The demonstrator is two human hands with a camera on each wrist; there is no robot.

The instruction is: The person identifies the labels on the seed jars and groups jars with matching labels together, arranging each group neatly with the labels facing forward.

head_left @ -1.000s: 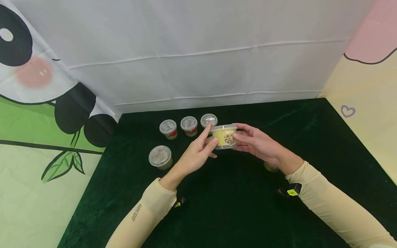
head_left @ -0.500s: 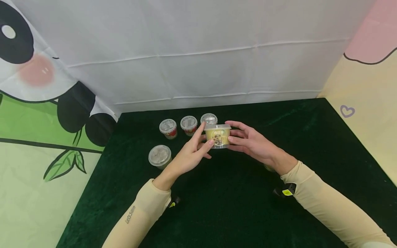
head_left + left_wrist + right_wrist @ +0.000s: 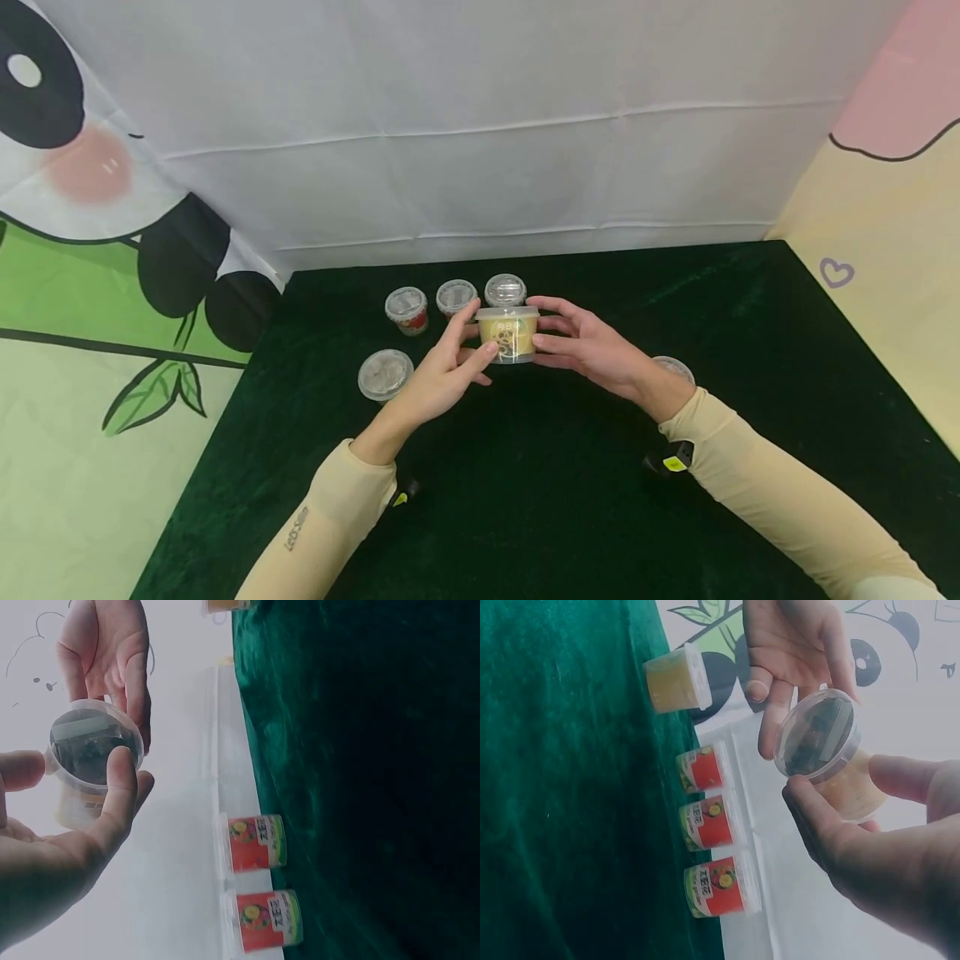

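Note:
A small plastic tub with a yellow label and clear lid (image 3: 514, 335) is held upright between both hands in the head view. The left hand (image 3: 438, 375) grips its left side, thumb on the front of the label and index finger up at the lid rim. From the other side the right hand (image 3: 592, 352) holds it with thumb and fingertips. In both wrist views the pale underside of the lifted tub hangs well away from the green cloth, a dark reflection showing on its round face (image 3: 817, 739).
Three red-labelled tubs stand in a row at the back, among them the leftmost tub (image 3: 407, 310) and the right one (image 3: 506, 289). A larger lidded tub (image 3: 385, 375) is behind the left wrist. Another lid (image 3: 675, 368) shows beyond the right wrist. Green cloth (image 3: 525, 500) covers the table.
Both hands have moved left together, carrying the yellow tub. It has turned so its printed label faces more to the front. The tub by the right wrist shows more of its lid.

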